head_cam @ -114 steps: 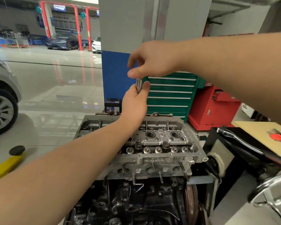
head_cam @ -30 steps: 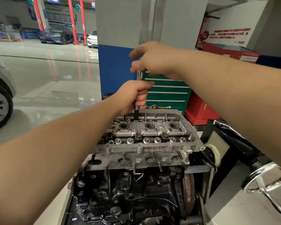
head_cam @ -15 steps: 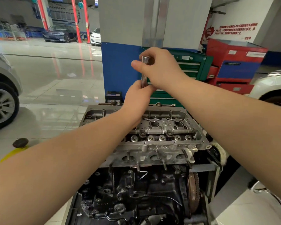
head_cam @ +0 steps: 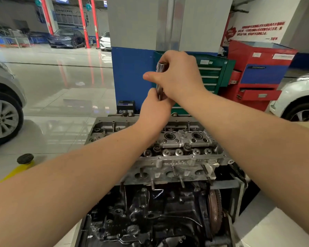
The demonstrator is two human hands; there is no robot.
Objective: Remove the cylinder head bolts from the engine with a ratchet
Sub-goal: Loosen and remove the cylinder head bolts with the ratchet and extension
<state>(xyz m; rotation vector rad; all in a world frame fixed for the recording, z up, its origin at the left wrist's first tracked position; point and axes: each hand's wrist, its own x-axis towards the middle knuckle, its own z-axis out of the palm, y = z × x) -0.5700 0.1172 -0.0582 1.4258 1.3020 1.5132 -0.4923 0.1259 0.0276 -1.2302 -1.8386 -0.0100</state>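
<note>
An aluminium cylinder head (head_cam: 169, 163) sits on a dark engine block (head_cam: 150, 214) in front of me. Above its far side I hold a slim, upright, shiny metal tool shaft (head_cam: 160, 79). My right hand (head_cam: 177, 77) grips the shaft's upper part, thumb pointing left. My left hand (head_cam: 154, 111) wraps around its lower part from below. The shaft's lower end and whatever it reaches in the head are hidden behind my left hand.
A blue and grey pillar (head_cam: 132, 75) stands behind the engine, with a green drawer cabinet (head_cam: 214, 75) and a red tool cabinet (head_cam: 257, 75) to its right. A grey car's wheel (head_cam: 2, 118) is at left, a white car (head_cam: 300, 100) at right. A flywheel (head_cam: 215, 211) sits on the block's right end.
Over the last second both hands rose with the shaft from the head. My right hand has slid a little lower on it since half a second ago.
</note>
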